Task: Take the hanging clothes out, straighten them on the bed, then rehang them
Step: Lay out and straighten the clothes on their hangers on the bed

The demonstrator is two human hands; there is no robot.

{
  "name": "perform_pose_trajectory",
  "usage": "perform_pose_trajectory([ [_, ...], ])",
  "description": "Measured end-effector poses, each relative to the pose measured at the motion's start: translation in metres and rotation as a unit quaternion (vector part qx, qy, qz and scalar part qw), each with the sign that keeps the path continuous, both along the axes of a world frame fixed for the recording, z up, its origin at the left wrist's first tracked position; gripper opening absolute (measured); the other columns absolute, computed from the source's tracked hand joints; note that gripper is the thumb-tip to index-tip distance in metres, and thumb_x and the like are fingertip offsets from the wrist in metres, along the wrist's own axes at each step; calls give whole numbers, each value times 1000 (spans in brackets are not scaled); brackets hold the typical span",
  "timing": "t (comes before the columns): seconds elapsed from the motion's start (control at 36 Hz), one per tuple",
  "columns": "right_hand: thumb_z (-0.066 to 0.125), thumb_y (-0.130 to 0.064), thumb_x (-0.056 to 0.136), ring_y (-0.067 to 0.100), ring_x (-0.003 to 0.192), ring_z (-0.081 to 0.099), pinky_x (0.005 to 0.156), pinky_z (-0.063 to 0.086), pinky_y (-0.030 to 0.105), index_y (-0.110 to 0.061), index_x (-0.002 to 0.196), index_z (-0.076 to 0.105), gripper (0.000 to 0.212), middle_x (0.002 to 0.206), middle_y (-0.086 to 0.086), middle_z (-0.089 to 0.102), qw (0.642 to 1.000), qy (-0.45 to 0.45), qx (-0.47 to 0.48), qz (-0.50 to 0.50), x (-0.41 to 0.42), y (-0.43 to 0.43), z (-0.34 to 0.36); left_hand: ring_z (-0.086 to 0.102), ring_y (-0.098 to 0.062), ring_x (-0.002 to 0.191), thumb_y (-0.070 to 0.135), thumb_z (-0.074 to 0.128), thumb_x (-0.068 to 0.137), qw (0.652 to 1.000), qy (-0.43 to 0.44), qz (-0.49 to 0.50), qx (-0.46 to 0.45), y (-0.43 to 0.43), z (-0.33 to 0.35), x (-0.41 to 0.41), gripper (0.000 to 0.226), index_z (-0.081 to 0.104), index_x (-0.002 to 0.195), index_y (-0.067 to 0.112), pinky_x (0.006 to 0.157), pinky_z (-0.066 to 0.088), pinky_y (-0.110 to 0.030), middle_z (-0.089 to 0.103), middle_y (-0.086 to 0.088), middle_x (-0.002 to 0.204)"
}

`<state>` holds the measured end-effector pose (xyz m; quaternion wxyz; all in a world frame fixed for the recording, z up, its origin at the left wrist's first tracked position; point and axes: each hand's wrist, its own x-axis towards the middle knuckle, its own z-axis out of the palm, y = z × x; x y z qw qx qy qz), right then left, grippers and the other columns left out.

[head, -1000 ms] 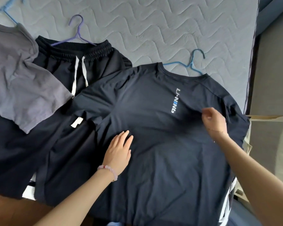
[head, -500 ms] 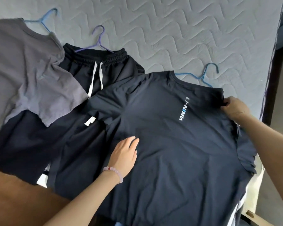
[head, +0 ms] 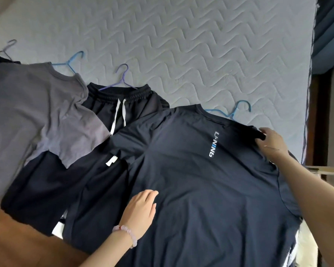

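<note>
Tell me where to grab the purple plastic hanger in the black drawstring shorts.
Grip the purple plastic hanger at its hook and neck, coming from above on the mattress side. Only that part lies bare beyond the waistband of the black drawstring shorts; its arms are tucked inside the fabric.

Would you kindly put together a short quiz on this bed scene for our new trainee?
1. Fill in: the hanger at the waistband of the black shorts is ____ in colour.
2. True or false: a sleeve of the grey T-shirt lies over part of the black shorts.
3. Which garment does the right hand pinch? A) grey T-shirt B) black shorts C) navy T-shirt
Key: 1 purple; 2 true; 3 C.
</note>
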<state>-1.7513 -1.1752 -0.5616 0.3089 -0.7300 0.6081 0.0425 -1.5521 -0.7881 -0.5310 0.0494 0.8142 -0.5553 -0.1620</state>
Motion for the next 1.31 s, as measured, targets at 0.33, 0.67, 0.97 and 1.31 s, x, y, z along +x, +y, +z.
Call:
perform_pose_trajectory([
  [0.33, 59, -27, 90, 41, 107, 58, 87, 46, 43, -4, 115, 57, 34, 115, 25, 63, 998, 44, 55, -5, 30, 2, -13, 64, 4, 79, 23, 73, 72, 999, 29, 8, -19, -26, -10, -10, 31, 62, 100, 30, 71, 51, -9, 66, 21, 91],
  [0.67, 59, -12, 88, 11, 46, 47, 40, 37, 16, -11, 64, 56, 23, 55, 1, 55, 980, -75, 182, -20, 29, 24, 63, 64, -3, 71, 12, 69, 74, 997, 36, 70, -25, -21, 32, 3, 28, 62, 96, 26, 74, 42, -15, 66, 18, 84],
  [0.97, 63, -3, 86, 24, 93, 60, 71, 41, 25, -8, 99, 62, 14, 88, 6, 62, 961, -32, 239, 133, 36, 113, 68, 64, -14, 93, 14, 50, 93, 979, 71, 191, -11, 25, 114, 5, 25, 62, 113, 22, 62, 36, -9, 67, 10, 100],
  [1.31, 49, -7, 83, 21, 116, 59, 90, 47, 30, -17, 123, 59, 43, 125, 0, 64, 961, 19, 212, 176, 0, 195, 43, 65, -4, 79, 12, 66, 80, 956, 99, 265, 73, 138, 123, -30, 30, 61, 101, 33, 59, 47, -17, 67, 21, 85],
])
